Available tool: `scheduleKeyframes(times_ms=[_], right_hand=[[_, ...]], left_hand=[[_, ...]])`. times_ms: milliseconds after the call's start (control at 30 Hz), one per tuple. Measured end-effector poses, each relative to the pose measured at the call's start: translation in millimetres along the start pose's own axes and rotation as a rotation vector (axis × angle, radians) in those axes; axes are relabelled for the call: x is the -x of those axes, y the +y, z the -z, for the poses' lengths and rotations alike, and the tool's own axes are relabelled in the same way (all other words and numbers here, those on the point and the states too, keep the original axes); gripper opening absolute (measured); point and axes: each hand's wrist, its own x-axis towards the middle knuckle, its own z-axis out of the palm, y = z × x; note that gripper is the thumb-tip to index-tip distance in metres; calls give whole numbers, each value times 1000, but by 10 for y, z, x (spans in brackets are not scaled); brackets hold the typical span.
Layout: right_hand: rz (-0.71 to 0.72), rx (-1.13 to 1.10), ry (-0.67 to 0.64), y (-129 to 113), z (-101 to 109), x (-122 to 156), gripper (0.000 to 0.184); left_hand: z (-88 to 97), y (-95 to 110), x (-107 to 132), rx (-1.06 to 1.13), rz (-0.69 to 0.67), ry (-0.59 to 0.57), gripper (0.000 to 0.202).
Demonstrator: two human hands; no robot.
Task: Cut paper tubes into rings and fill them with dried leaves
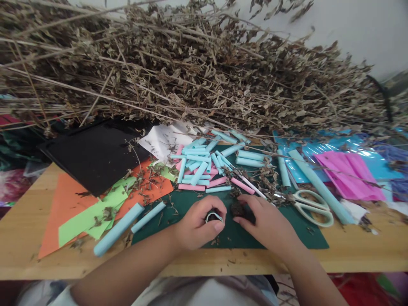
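Observation:
My left hand point(201, 224) is curled round a short paper tube point(213, 216); only its pale open rim shows, facing up. Close beside it, my right hand point(267, 219) pinches a dark clump of crumbled dried leaves point(237, 209) just above the green cutting mat point(178, 229). The two hands are a small gap apart. Beyond them lies a heap of short light blue paper tubes point(199, 172), with some pink paper tubes point(218, 182) among them. Scissors with pale handles point(314, 208) rest to the right of my right hand.
A large pile of dried leafy stalks point(191, 68) covers the back. Left are a black sheet point(98, 153), orange paper point(63, 212), green paper strips point(92, 210) and a longer blue tube point(119, 229). Right are another long tube point(321, 187) and folded pink paper point(350, 176). Leaf bits litter the wooden table point(369, 250).

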Motion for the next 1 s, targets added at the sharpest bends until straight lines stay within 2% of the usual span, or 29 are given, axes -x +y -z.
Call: scheduleKeyframes(times_ms=[67,167,233,300,433,600,767,867,1000], right_hand=[[70,-99,63,-26,57,19,24],[326,-229,125,-112,184,61,27],[515,-234,124,-189,267,92,30],[620,-186,131,-263,324,123,28],[622,-121,166,-357,325,181,18],[564,-174,151,-395,199,234,11],[680,-179,276,-402,139,226,11],[722,-193,359,-442,138,221,15],[716,-224,456,-407,176,236,11]], left_hand=[[26,2,-22,-54,-12,-95,38],[44,10,-72,-119,6,-256,45],[39,21,-91,-126,-2,-296,46],[25,40,-87,-114,-15,-314,46],[-8,86,-33,-121,-7,-367,45],[2,151,-17,-138,198,-535,38],[48,205,-62,-80,325,-657,29],[38,232,-73,-182,304,-678,22],[12,249,-71,-435,183,-587,17]])
